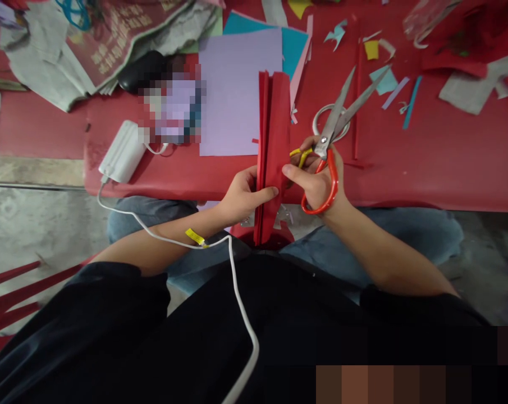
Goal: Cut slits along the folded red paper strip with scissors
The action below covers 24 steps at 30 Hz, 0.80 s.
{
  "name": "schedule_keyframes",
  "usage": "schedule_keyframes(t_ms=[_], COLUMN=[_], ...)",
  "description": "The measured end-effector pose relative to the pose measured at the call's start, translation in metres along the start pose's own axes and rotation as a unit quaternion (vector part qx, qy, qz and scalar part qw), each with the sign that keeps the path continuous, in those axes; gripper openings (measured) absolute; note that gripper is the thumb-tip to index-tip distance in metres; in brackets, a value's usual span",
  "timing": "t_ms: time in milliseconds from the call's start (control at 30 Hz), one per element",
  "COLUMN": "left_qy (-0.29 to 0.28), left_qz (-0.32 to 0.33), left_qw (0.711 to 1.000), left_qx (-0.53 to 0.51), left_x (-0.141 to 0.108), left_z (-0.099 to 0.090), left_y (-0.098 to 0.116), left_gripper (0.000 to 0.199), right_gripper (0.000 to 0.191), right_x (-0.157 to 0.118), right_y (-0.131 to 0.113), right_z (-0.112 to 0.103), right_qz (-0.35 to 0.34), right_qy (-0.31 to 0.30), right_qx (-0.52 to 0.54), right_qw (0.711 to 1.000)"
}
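A strip of red folded paper stands lengthwise in front of me, its pleats running away from my body. My left hand is closed on its lower left side, with the thumb lying across the front. My right hand holds a pair of scissors with red handles, one loop hanging around the hand. The blades are spread and point away to the upper right, apart from the paper. My right thumb presses the paper's right edge, and a yellow piece shows by the fingers, some of which are hidden.
Lilac sheets lie on the red table over a teal sheet. A white power bank has a cable crossing my left forearm. Paper scraps lie right, a roll of white tape behind the scissors, newspapers left.
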<state>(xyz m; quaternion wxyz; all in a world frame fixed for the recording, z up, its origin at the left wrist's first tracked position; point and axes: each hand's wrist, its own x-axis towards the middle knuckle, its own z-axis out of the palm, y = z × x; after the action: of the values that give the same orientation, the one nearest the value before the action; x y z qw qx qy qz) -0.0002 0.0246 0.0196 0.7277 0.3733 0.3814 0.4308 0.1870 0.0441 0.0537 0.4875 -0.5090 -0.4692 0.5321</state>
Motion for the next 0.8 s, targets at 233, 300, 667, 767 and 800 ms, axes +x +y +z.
schedule_keyframes(t_ms=[233, 300, 667, 767, 800], left_qy=[0.015, 0.013, 0.015, 0.073, 0.088], left_qz=[0.028, 0.025, 0.026, 0.080, 0.099], left_qw=[0.999, 0.999, 0.999, 0.993, 0.991], left_qx=[0.020, 0.015, 0.037, 0.041, 0.036], left_x=[0.002, 0.002, 0.006, 0.011, 0.013], left_z=[-0.003, -0.003, -0.008, -0.014, -0.016], left_y=[-0.002, 0.000, 0.012, 0.023, 0.027], left_gripper=[0.049, 0.049, 0.048, 0.044, 0.043], right_gripper=[0.047, 0.048, 0.047, 0.060, 0.066], right_x=[-0.006, -0.005, 0.004, -0.008, -0.014], right_y=[0.005, 0.004, -0.001, 0.004, 0.007], right_z=[0.003, 0.001, -0.009, -0.015, -0.017], right_qz=[0.023, 0.016, 0.005, 0.051, 0.060], right_qy=[-0.019, -0.010, 0.010, -0.049, -0.074], right_qx=[-0.020, -0.013, 0.037, 0.052, 0.054], right_qw=[0.999, 1.000, 0.999, 0.996, 0.994])
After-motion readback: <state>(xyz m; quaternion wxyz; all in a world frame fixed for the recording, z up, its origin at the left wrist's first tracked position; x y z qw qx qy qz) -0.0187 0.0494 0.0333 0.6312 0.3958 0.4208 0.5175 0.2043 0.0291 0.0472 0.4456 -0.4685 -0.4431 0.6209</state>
